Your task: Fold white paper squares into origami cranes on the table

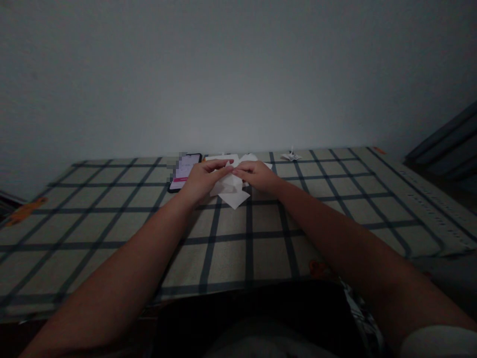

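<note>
A folded piece of white paper (234, 193) is held between my two hands, with pointed corners hanging toward me. My left hand (206, 178) pinches it from the left, thumb and fingers closed near its top. From the right, my right hand (258, 174) closes its thumb and fingertips on the same paper. More white paper (248, 157) lies on the table just behind the hands, partly hidden by them. A phone (185, 171) with a lit screen lies to the left of my left hand.
A checked cloth (231, 258) covers the table. A small folded paper figure (291, 155) sits at the back, right of my hands. A plain wall (238, 74) rises behind the table. Dark striped fabric (447, 149) is at the far right.
</note>
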A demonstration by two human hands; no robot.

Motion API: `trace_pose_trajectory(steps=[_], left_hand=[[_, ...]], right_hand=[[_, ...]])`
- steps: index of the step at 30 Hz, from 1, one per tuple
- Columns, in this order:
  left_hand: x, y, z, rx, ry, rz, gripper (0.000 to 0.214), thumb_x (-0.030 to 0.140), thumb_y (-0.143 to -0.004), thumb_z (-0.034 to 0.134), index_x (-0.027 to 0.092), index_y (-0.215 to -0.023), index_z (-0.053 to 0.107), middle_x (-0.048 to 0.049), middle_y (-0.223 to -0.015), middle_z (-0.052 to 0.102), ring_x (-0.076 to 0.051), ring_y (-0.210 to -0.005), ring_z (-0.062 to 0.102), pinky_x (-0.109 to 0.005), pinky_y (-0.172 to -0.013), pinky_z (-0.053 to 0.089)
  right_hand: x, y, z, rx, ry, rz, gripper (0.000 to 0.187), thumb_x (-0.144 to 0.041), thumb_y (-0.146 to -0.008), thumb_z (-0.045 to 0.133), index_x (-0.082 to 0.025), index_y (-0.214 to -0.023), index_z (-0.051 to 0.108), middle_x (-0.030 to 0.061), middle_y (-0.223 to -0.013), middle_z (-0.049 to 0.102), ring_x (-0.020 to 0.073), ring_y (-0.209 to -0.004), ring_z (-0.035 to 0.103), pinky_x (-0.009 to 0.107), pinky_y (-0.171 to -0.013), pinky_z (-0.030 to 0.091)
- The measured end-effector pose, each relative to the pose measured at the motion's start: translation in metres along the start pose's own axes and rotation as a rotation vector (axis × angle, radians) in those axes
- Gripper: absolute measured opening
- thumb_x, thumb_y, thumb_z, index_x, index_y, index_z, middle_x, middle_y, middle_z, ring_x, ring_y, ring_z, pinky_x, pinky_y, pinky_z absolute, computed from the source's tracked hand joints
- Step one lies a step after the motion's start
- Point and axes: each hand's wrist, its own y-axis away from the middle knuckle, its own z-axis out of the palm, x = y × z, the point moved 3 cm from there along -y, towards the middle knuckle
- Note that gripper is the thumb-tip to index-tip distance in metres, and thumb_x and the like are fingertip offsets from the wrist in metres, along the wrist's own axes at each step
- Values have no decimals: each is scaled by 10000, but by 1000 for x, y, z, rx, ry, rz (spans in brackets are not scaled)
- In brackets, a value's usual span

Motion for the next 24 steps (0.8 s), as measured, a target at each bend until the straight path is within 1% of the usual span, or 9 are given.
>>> trace_pose_trajectory(steps=[2,7,11,14,18,24], left_hand=[[0,0,0,4,20,-2,357,424,-653,832,213,-939,795,-91,-999,750,-214,-875,663,-308,-789,498],[-1,0,0,32,35,-25,382,455,-621,845,184,-887,795,-95,-916,759,-212,-793,664,-304,-723,501],[-2,-1,-1,45,26,-22,400,464,-616,846,177,-890,796,-96,-904,760,-206,-776,662,-296,-709,493],[-4,-1,-1,49,10,-7,390,460,-623,841,178,-888,797,-94,-914,759,-204,-787,662,-291,-711,490],[-4,-1,0,44,2,-25,372,452,-629,837,182,-882,796,-87,-889,760,-191,-747,652,-282,-674,482],[0,1,2,50,-13,-30,375,462,-623,837,174,-860,793,-87,-863,755,-194,-730,646,-293,-674,485]], right_hand=[[0,0,0,3,-17,15,308,-397,-895,530,-155,-900,721,30,-811,689,135,-725,564,245,-681,410],[5,-1,2,-5,-66,41,356,-442,-891,537,-158,-975,733,24,-804,692,132,-714,563,237,-655,410],[7,-2,4,2,-28,22,377,-458,-900,525,-155,-958,741,17,-764,676,128,-694,549,232,-645,396],[5,-2,3,27,-12,14,344,-425,-891,541,-149,-927,743,25,-797,690,129,-710,557,231,-656,397],[5,-2,3,54,22,32,301,-389,-882,554,-160,-911,748,29,-819,701,134,-732,571,234,-666,396],[6,-2,4,42,19,24,322,-415,-883,548,-166,-909,749,28,-808,695,140,-737,574,242,-660,395]])
